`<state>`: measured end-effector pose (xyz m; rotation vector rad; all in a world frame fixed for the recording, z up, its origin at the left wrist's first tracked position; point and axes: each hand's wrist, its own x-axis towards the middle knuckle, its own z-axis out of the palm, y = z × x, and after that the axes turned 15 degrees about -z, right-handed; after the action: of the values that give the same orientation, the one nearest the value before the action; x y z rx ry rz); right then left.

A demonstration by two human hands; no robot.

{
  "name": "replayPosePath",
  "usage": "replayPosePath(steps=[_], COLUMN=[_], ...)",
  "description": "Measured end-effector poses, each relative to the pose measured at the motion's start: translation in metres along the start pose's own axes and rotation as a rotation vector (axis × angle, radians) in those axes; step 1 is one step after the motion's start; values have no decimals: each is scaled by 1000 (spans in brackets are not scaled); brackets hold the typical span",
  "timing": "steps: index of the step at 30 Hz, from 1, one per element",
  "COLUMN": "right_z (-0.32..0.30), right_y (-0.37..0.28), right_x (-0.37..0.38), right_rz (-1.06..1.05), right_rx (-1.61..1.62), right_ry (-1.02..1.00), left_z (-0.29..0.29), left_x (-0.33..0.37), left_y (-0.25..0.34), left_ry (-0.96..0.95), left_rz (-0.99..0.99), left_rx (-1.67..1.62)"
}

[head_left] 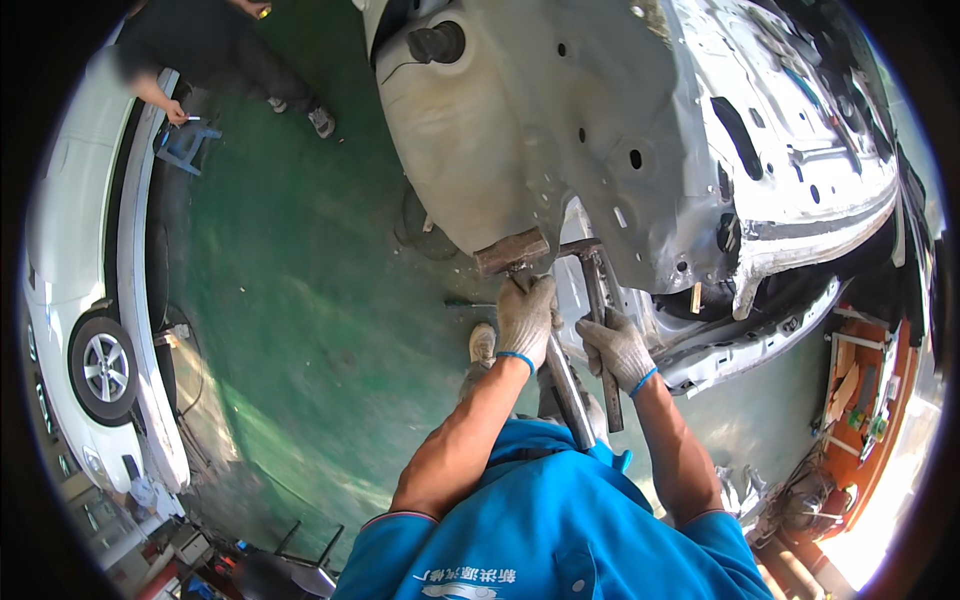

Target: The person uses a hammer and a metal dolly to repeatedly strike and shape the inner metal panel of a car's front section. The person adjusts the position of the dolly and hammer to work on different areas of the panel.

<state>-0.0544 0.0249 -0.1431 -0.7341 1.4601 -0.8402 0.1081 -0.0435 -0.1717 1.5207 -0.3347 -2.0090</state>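
Note:
My left hand [527, 318], in a white knit glove with a blue cuff, is closed round the shaft of a sledgehammer [512, 252] just below its rusty block head. The steel shaft slants down to my waist. Beside it my right hand [618, 352], gloved alike, grips a dark steel bar [598, 285] with a short crosspiece at its top. That crosspiece is close to the lower edge of a bare grey car body panel [520, 150]; I cannot tell whether they touch. The panel is dented and has several holes.
At the left stands a white car [75, 250]. A person in dark clothes [200, 45] is at the upper left near a small blue stool [188, 148]. Green floor [290, 300] lies between the cars. An orange-brown cabinet [865, 430] is at the right, with cables near it.

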Motion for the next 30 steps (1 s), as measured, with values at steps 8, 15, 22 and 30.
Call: replayPosePath(steps=[8, 15, 22, 30], right_z=[-35, -42, -50, -51], right_y=[-13, 4, 6, 2], right_x=[3, 9, 9, 3], right_rz=[-117, -52, -141, -91], right_rx=[91, -55, 86, 52], right_ry=[140, -140, 60, 2], left_z=[18, 27, 31, 34], left_x=[-14, -27, -32, -30], left_y=[-2, 5, 7, 7], left_ry=[60, 60, 78, 133], left_rz=[-74, -93, -62, -95], left_rx=[4, 29, 129, 129])
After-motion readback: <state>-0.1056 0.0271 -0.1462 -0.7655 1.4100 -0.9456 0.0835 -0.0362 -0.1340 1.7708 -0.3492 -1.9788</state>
